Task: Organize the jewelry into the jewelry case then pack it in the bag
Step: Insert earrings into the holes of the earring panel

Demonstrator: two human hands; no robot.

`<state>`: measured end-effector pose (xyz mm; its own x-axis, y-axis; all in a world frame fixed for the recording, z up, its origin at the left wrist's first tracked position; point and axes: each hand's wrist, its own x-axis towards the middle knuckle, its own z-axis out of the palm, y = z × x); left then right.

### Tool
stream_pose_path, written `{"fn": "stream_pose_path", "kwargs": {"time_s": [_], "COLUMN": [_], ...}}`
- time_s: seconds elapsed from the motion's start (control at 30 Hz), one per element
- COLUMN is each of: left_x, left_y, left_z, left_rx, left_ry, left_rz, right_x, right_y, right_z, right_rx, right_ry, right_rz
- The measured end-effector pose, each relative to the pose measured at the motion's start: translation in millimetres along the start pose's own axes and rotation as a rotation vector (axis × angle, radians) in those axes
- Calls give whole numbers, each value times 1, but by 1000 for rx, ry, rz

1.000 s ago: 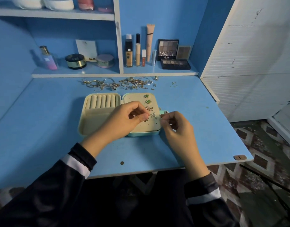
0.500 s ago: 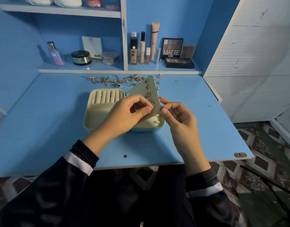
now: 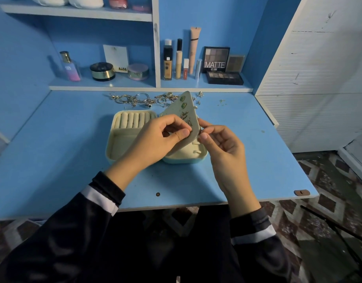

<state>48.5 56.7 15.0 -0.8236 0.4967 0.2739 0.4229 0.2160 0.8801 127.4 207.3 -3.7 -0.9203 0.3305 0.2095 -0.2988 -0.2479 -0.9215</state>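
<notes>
Seemingly, earring panel (image 3: 177, 127) between both grips.

jewelry case (image 3: 123, 148): pale cream lining, light blue shell, lying open on the blue desk.
earring panel (image 3: 181, 111): tilted up, studded with green and gold earrings.
loose jewelry (image 3: 139, 100): tangled pile behind the case.
</notes>
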Motion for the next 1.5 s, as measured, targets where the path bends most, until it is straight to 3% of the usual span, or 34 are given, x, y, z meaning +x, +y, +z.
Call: {"fn": "stream_pose_path", "kwargs": {"time_s": [0.23, 0.43, 0.7, 0.93, 1.5], "left_x": [-4, -6, -12, -14, -9], "left_y": [2, -1, -6, -7, -1], "left_z": [4, 3, -1, 0, -23], "left_rx": [21, 196, 166, 19, 11], "left_ry": [86, 185, 169, 179, 82], "left_rz": [50, 194, 244, 165, 182], "right_x": [-1, -2, -1, 1, 2], "right_y": [3, 4, 2, 7, 2], "right_z": [3, 6, 12, 17, 29], "right_rx": [12, 16, 128, 211, 308], "right_ry": [20, 22, -6, -48, -82], "right_rz": [-9, -5, 5, 14, 80]}}
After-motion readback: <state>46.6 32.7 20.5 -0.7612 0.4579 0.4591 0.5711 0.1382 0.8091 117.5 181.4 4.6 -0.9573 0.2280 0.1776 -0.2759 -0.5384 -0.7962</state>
